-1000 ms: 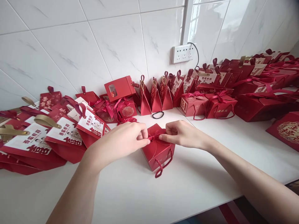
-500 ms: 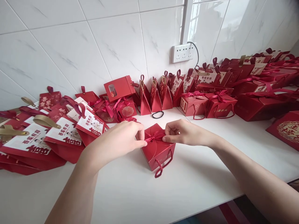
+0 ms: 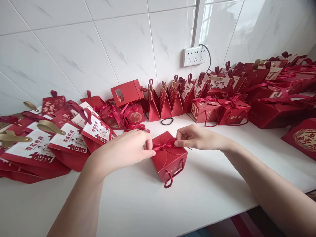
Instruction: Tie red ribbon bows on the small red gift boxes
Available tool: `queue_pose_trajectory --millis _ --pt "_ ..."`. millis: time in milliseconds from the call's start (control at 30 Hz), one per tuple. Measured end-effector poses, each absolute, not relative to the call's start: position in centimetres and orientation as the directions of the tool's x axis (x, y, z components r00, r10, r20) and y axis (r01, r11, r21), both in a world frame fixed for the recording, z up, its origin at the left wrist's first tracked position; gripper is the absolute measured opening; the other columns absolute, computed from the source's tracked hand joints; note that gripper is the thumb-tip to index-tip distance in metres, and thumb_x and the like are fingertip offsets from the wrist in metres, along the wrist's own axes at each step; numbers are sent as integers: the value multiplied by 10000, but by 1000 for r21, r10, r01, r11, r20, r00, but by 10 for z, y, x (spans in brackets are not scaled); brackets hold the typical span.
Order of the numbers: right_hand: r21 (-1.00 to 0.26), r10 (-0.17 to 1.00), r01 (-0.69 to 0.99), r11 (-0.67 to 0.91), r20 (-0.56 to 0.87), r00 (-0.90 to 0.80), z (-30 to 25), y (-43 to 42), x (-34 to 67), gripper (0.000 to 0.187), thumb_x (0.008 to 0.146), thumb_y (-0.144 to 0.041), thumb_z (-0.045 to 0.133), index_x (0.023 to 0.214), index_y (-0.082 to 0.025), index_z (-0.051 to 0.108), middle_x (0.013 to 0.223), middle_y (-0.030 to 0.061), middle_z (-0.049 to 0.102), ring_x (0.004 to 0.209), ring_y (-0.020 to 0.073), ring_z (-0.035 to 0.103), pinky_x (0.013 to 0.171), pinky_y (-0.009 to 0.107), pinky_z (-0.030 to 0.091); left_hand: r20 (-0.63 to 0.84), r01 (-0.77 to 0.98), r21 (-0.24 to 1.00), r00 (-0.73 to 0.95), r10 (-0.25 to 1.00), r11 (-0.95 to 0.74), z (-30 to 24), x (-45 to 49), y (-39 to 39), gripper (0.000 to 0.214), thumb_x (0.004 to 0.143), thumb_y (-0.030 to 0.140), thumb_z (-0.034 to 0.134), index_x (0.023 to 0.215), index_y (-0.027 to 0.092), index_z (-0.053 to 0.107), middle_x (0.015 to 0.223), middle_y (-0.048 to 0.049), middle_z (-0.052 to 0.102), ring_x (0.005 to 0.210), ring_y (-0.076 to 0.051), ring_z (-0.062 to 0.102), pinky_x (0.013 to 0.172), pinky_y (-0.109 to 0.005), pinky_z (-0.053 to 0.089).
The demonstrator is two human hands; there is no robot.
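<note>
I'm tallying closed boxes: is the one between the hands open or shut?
Shut: the box has its curved top flaps folded down, and the ribbon, pinched by the left hand and the right hand, crosses them.

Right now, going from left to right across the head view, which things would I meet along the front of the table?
White-fronted bags → left hand → bow-tied red box → right hand → gold-emblem box at the right edge.
</note>
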State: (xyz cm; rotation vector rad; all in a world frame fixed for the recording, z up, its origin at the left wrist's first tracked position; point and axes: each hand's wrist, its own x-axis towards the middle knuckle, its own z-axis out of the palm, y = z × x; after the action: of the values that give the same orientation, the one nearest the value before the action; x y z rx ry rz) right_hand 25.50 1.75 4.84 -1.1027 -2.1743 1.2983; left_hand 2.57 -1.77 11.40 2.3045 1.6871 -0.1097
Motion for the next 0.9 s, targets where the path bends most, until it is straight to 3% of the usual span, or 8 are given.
queue_pose_trajectory --millis 200,400,500,600,700,800,900 --pt "-854 794 444 272 -61 -604 46 15 251 448 809 -548 581 605 -175 441 552 -54 383 506 75 323 454 220 241 -171 927 260 319 932 -269 109 16 -22 301 797 478 519 621 245 589 556 25 571 434 -135 508 366 -235 290" --pt "-869 797 420 262 -51 -601 42 16 250 392 804 -487 604 608 -175 471 553 -44 439 498 77 358 448 222 235 124 780 564 244 962 -270 73 8 -23 288 848 468 501 725 218 576 695 9 614 590 -136 557 505 -228 413" --pt "-879 812 401 257 -28 -583 40 16 248 378 802 -465 621 612 -179 463 554 -46 440 503 81 370 456 221 259 158 670 695 212 964 -261 56 8 -23 273 848 462 526 764 205 570 753 0 620 668 -132 567 579 -227 451" --pt "-820 854 392 416 205 -478 39 11 242 286 818 -402 635 680 -181 516 641 -23 509 582 107 447 526 234 349 118 602 763 230 966 -236 49 8 -24 258 799 461 604 814 204 583 795 0 636 695 -129 585 581 -217 460" --pt "-627 739 395 672 526 -422 37 1 233 125 841 -300 632 794 -187 605 829 37 568 780 160 533 699 285 438 99 590 773 251 963 -233 49 7 -26 221 788 421 630 794 201 603 770 13 636 678 -117 580 571 -205 459" --pt "-520 634 363 773 610 -476 32 -9 224 53 850 -215 617 895 -202 643 959 73 556 899 189 554 801 334 468 133 535 805 259 957 -257 48 9 -28 190 813 376 608 762 192 610 746 11 630 694 -120 586 570 -201 459" --pt "-522 632 357 775 619 -467 25 -13 217 106 843 -172 616 939 -207 642 997 77 553 947 200 559 857 365 471 182 459 843 248 952 -281 46 14 -30 181 820 354 602 752 186 612 752 3 633 715 -126 594 590 -206 467"
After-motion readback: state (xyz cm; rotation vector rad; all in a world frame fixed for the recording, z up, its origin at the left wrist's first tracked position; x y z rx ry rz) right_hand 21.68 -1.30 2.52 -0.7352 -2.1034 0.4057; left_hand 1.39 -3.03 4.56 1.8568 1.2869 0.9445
